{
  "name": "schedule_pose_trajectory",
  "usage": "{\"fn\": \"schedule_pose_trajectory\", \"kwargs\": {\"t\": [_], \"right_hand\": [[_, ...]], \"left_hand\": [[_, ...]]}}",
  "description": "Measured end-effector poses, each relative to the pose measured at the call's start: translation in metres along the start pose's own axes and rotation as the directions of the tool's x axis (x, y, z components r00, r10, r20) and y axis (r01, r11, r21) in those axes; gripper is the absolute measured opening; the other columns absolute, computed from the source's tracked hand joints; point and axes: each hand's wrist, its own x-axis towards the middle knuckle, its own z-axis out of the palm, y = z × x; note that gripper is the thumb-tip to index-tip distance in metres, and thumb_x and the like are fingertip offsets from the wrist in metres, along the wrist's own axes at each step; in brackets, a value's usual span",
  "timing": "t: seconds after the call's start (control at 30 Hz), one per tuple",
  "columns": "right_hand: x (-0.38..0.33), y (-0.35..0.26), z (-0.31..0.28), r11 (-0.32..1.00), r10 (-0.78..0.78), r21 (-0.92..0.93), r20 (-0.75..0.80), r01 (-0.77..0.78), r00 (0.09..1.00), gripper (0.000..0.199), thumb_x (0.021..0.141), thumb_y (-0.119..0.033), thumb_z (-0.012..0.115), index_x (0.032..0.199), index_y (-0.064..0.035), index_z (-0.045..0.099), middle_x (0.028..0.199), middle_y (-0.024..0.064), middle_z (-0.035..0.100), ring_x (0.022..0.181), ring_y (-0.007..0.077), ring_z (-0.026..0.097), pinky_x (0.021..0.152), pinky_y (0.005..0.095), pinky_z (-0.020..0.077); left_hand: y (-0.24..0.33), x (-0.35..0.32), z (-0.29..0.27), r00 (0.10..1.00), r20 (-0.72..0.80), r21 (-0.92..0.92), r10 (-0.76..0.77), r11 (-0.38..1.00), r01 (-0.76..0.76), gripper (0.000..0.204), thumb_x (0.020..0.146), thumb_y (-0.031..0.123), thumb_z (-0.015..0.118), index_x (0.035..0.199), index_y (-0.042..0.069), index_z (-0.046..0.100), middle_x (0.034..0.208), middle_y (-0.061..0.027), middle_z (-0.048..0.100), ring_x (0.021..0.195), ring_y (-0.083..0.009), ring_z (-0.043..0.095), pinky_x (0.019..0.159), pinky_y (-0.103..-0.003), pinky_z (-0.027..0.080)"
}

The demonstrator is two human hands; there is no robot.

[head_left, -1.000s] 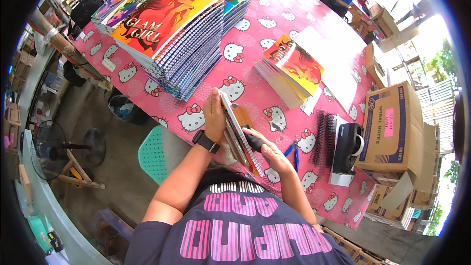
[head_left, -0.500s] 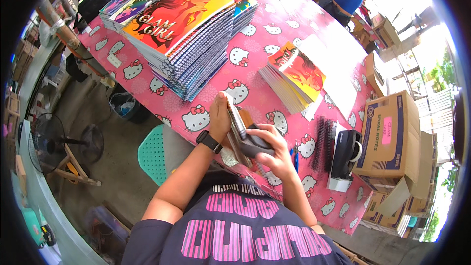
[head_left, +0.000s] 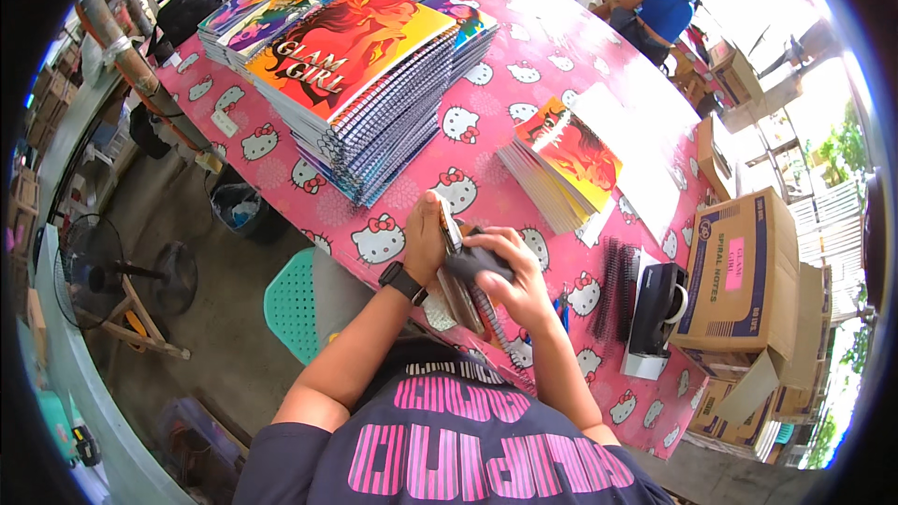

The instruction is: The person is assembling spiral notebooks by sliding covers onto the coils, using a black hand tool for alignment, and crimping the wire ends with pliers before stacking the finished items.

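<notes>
Hands: 2, left hand (head_left: 426,241) and right hand (head_left: 516,273); clock directions taken from these.
Notebook: 1 in work, between the hands above the near edge of the table (head_left: 488,164), tilted on edge; coil (head_left: 499,325) at its lower part.
Tool: 1, dark (head_left: 479,265), under the right hand.
Stacks: spiral-bound, several set close together at 11 o'clock; the nearest stack (head_left: 360,56) stood highest. Copies too many to count.
Pile: 1, loose sheets with covers (head_left: 569,164), between 1 and 2 o'clock.
Spare coils: a black bunch (head_left: 613,288) at 3 o'clock, too tangled to count.
Pliers: 1, blue (head_left: 563,309), 4 o'clock, partly hidden.
Dispenser: 1, black, tape (head_left: 659,313), just past 3 o'clock.
Carton: 1 large (head_left: 720,295), 3 o'clock, beyond the dispenser; others behind, not counted.
Writing: pale title on the nearest stack's top cover; dark print and 1 pink label (head_left: 736,259) on the carton.
Left fingers: pressed together along the notebook's 9 o'clock face, holding it; thumb not made out.
Right fingers: curled over the tool, thumb opposite, pinching it at the notebook's 3 o'clock face; contact between tool and notebook could not be told.
</notes>
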Motion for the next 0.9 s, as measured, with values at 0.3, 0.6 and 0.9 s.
{"fn": "schedule_pose_trajectory", "kwargs": {"t": [0.3, 0.6, 0.9], "right_hand": [[0.014, 0.038, 0.003, 0.955, 0.265, -0.117, -0.065, -0.271, 0.962, 0.05, 0.077, -0.047, 0.065, 0.107, -0.0071, 0.065, 0.108, 0.0161, 0.056, 0.107, 0.0321, 0.052, 0.094, 0.0416, 0.0409], [0.029, 0.042, -0.002, 0.963, 0.25, -0.09, -0.062, -0.255, 0.966, 0.043, 0.08, -0.04, 0.064, 0.108, -0.0073, 0.064, 0.111, 0.017, 0.055, 0.106, 0.0323, 0.053, 0.093, 0.0408, 0.041], [0.03, 0.044, -0.005, 0.96, 0.206, -0.163, -0.133, -0.226, 0.97, 0.053, 0.079, -0.047, 0.065, 0.115, -0.0086, 0.06, 0.112, 0.0179, 0.053, 0.11, 0.0322, 0.05, 0.096, 0.0406, 0.0393]], "left_hand": [[0.007, -0.003, 0.002, 0.999, 0.049, -0.088, -0.002, 0.996, 0.006, 0.047, 0.102, 0.043, 0.031, 0.073, 0.008, 0.044, 0.063, 0.0021, 0.039, 0.059, -0.0075, 0.038, 0.053, -0.026, 0.034], [-0.001, -0.002, -0.001, 0.992, 0.036, 0.031, 0.118, 0.992, -0.119, 0.044, 0.103, 0.037, 0.03, 0.076, 0.006, 0.044, 0.068, 0.0005, 0.039, 0.065, -0.0094, 0.036, 0.059, -0.028, 0.033], [0.005, -0.005, -0.006, 0.986, 0.08, 0.036, 0.146, 0.988, -0.15, 0.04, 0.103, 0.036, 0.033, 0.083, 0.005, 0.049, 0.074, 0.001, 0.043, 0.072, -0.008, 0.04, 0.065, -0.025, 0.035]]}}
